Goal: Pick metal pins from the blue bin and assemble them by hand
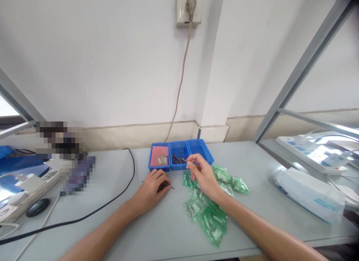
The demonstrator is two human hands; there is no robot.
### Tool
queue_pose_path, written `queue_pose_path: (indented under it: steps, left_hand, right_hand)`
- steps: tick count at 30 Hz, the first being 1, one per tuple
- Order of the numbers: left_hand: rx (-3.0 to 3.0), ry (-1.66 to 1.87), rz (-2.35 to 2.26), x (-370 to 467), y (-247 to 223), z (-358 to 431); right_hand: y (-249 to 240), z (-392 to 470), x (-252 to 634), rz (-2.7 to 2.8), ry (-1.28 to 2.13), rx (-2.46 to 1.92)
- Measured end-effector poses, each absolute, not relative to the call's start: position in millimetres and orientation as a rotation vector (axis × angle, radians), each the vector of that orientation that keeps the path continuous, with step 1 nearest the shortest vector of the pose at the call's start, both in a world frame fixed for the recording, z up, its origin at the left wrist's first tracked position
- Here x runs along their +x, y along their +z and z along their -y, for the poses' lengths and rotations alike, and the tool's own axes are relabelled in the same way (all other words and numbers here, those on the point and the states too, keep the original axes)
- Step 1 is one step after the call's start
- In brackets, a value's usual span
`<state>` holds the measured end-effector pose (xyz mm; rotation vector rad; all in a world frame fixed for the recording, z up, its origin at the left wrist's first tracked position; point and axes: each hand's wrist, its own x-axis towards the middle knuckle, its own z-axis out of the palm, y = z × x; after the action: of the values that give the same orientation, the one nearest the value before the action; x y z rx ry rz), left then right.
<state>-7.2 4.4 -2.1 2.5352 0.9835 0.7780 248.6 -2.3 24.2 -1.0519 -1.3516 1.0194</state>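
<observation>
My left hand [155, 187] rests on the grey table, its fingers closed around a bunch of thin dark metal pins [162, 185]; a few ends stick out at the sides. Over the front right of the middle blue bin, my right hand [202, 173] is closed in a pinch; what is between its fingertips is too small to make out. Similar dark metal pins [177, 159] lie loose in that bin. A pink sheet and a clear bag of small parts [162, 160] fill the left blue bin [150, 156]. Below my right hand lie green plastic bags [210, 220] of small metal parts.
The right blue bin [200, 150] adjoins the middle one. A black cable [112, 201] curves across the table's left side, near a black mouse [38, 207] and a power strip [53, 175]. On the right lies a white plastic package [311, 195] beside a metal frame post [294, 77].
</observation>
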Motion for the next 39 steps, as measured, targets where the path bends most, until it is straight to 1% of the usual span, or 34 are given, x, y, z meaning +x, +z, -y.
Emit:
queue_pose_path:
  steps: [4, 9, 11, 16, 19, 27, 35, 39]
  left_hand:
    - [2.546, 0.774, -1.007, -7, -3, -5]
    - [2.559, 0.754, -1.036, -7, -3, -4]
    - [2.557, 0.743, -1.043, -6, -3, -4]
    - [2.526, 0.723, -1.050, -5, -2, -3]
    - [2.530, 0.707, -1.034, -5, -2, -3]
    - [2.506, 0.692, -0.968, -6, 5, 0]
    - [2.487, 0.753, -0.938, -6, 3, 1]
    - [2.509, 0.768, -0.988, -5, 4, 2]
  right_hand:
    - [24, -4, 251, 1.195, 1.116, -1.040]
    - [26, -4, 254, 1.262, 1.102, -1.105]
    - [25, -1, 253, 1.404, 1.004, -1.154]
    - [21, 9, 248, 2.116, 0.512, -1.183]
    - [18, 13, 245, 2.343, 0.387, -1.164]
    - [17, 14, 241, 2.479, 0.375, -1.103]
    - [18, 16, 239, 2.436, 0.420, -1.047]
    - [18, 13, 244, 2.344, 0.406, -1.085]
